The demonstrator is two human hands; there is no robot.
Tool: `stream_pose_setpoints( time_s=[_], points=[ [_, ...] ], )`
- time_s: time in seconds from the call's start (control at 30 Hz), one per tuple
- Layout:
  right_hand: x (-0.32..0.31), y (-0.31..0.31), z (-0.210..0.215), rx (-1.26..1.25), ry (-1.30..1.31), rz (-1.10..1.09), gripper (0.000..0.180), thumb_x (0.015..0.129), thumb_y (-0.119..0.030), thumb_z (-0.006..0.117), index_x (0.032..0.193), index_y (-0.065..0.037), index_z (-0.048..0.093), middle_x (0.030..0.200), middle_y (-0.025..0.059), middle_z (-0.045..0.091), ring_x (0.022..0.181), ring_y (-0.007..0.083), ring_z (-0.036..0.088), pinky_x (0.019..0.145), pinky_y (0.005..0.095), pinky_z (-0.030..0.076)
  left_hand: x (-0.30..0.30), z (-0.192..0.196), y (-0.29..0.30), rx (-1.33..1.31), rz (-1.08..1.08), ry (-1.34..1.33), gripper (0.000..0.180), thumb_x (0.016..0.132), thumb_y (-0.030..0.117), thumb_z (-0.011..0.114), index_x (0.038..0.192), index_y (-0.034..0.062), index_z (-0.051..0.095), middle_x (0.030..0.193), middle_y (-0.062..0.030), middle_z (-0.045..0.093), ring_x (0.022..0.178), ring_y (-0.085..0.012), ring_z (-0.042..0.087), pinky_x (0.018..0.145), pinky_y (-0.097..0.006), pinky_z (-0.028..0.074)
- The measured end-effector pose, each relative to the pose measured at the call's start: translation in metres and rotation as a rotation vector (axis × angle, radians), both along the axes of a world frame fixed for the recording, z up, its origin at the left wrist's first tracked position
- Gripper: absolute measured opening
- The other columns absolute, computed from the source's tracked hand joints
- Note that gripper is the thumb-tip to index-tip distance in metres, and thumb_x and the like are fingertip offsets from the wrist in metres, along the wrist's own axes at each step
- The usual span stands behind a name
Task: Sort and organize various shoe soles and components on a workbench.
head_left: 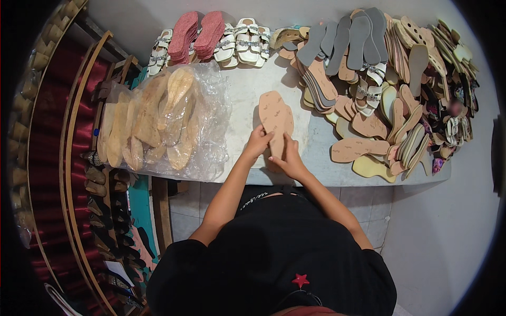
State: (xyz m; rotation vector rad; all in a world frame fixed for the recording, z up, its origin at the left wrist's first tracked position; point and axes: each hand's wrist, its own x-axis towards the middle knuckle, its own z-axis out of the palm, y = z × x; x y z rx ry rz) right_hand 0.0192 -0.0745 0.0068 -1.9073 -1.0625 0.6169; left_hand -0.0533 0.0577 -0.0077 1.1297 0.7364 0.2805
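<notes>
Between my hands, over the front part of the table, is a pair of tan shoe insoles (pixel 272 111), one overlapping the other. My left hand (pixel 257 143) grips the left edge of the upper insole, its thumb lying on top. On the other side my right hand (pixel 291 158) is closed round the narrower heel end, with the thumb near the bottom tip. The toe ends point away from me. Most of the lower insole is hidden under the upper one.
A clear plastic bag of wooden shoe lasts (pixel 179 110) lies to the left. White sandals (pixel 247 42) and pink sole stacks (pixel 184 34) line the back. Heaped insoles (pixel 361 150), grey soles (pixel 361 39) and sandals cover the table's right side. Shelves of shoes (pixel 97 181) stand at the left.
</notes>
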Motion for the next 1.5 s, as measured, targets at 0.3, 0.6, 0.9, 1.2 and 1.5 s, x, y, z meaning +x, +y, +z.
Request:
stream_pose_setpoints(
  time_s=[0.3, 0.6, 0.9, 1.2, 1.5],
  points=[
    [0.002, 0.023, -0.003, -0.377, -0.215, -0.182, 0.073, 0.067, -0.03, 0.067, 0.119, 0.007, 0.031, 0.101, 0.0258, 0.041, 0.092, 0.0401, 0.047, 0.073, 0.0447, 0.044, -0.043, -0.062, 0.028, 0.354, 0.243, 0.269, 0.036, 0.079, 0.01, 0.056, 0.112, -0.0014, 0.047, 0.082, -0.0123, 0.062, 0.071, -0.0167, 0.059, 0.064, -0.029, 0.045],
    [-0.011, 0.05, -0.001, -0.584, -0.359, -0.247, 0.089, 0.058, -0.032, 0.075, 0.121, 0.008, 0.026, 0.105, 0.0226, 0.035, 0.096, 0.0363, 0.043, 0.07, 0.0421, 0.047, -0.034, -0.023, 0.015, 0.283, 0.269, 0.379, 0.067, 0.075, 0.025, 0.062, 0.126, -0.0023, 0.029, 0.109, -0.0179, 0.049, 0.094, -0.0228, 0.052, 0.084, -0.029, 0.039],
    [0.0, 0.045, 0.001, -0.519, -0.213, -0.309, 0.084, 0.056, -0.021, 0.075, 0.119, 0.005, 0.026, 0.104, 0.0268, 0.033, 0.093, 0.0424, 0.044, 0.073, 0.0421, 0.047, -0.038, 0.003, -0.002, 0.839, 0.177, 0.626, 0.077, 0.064, 0.017, 0.068, 0.126, 0.0036, 0.025, 0.108, -0.0217, 0.039, 0.099, -0.0385, 0.043, 0.086, -0.042, 0.037],
    [0.003, 0.036, -0.003, -0.457, -0.235, -0.301, 0.08, 0.058, -0.02, 0.074, 0.118, 0.005, 0.027, 0.103, 0.0254, 0.035, 0.093, 0.0408, 0.045, 0.07, 0.0422, 0.047, -0.042, -0.001, -0.008, 1.134, 0.105, 0.815, 0.063, 0.065, 0.02, 0.068, 0.12, 0.003, 0.039, 0.106, -0.0184, 0.039, 0.098, -0.0325, 0.041, 0.082, -0.041, 0.037],
    [0.01, 0.03, -0.003, -0.429, -0.27, -0.314, 0.075, 0.059, -0.023, 0.073, 0.115, 0.004, 0.032, 0.1, 0.0256, 0.038, 0.088, 0.0399, 0.049, 0.07, 0.0426, 0.047, -0.039, 0.0, -0.02, 1.14, 0.024, 0.838, 0.063, 0.068, 0.025, 0.066, 0.12, 0.0026, 0.039, 0.109, -0.0189, 0.04, 0.1, -0.0329, 0.041, 0.083, -0.041, 0.037]
  ],
)
